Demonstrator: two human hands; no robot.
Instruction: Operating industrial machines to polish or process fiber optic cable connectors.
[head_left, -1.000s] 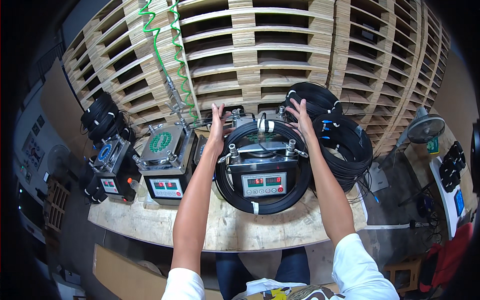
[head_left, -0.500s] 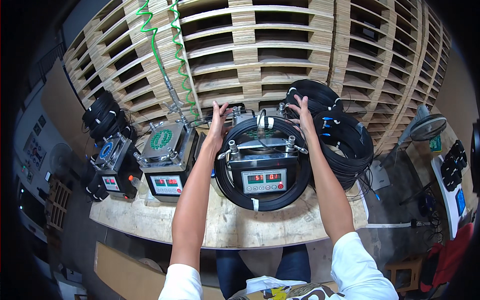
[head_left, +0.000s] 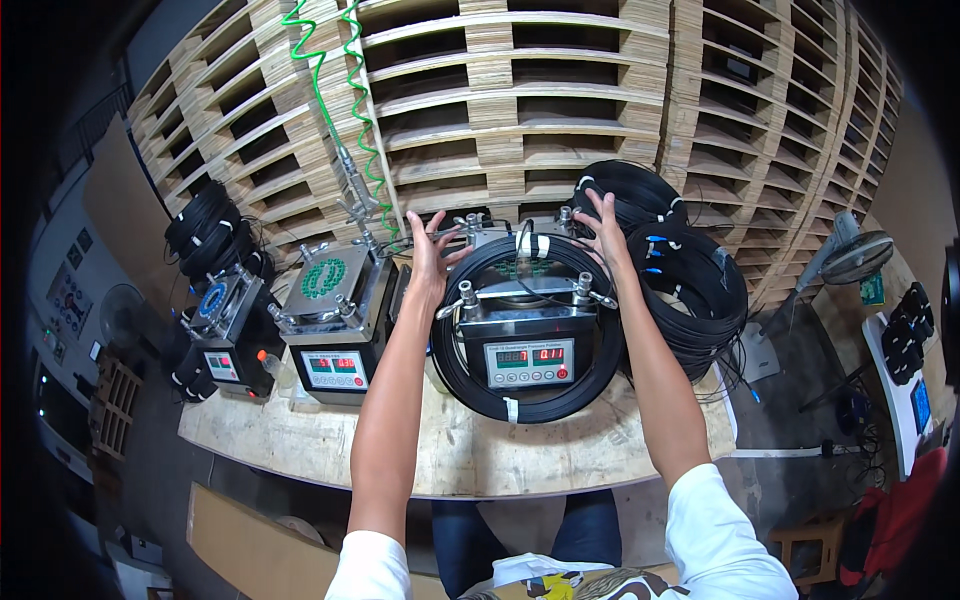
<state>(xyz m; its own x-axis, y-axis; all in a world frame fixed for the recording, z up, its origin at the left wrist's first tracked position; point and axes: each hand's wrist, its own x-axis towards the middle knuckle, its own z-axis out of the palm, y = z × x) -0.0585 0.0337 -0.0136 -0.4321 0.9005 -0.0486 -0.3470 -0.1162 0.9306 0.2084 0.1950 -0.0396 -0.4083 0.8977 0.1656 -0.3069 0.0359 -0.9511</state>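
Note:
A large coil of black cable (head_left: 562, 402), bound with white tape, hangs around the front of a polishing machine (head_left: 530, 330) with a lit red display and metal clamp posts. My left hand (head_left: 428, 264) is raised at the coil's upper left, fingers spread, near a clamp post. My right hand (head_left: 608, 244) stands at the upper right of the coil, fingers apart, beside the machine's other posts. Neither hand has its fingers wrapped round anything; whether either touches the coil's edge I cannot tell. Part of the machine's top plate is hidden behind the coil and thin cable strands.
Two similar machines, one with a green round fixture (head_left: 323, 279) and one with a blue fixture (head_left: 213, 299), stand left on the wooden table (head_left: 300, 430). Black cable coils (head_left: 690, 300) pile up at right. A green spiral air hose (head_left: 318, 85) hangs before stacked pallets (head_left: 490, 75).
My left hand has shifted slightly right, its fingers spreading further. My right hand has barely moved. The digits on the middle machine's display have changed, and the hanging air gun has swung slightly right.

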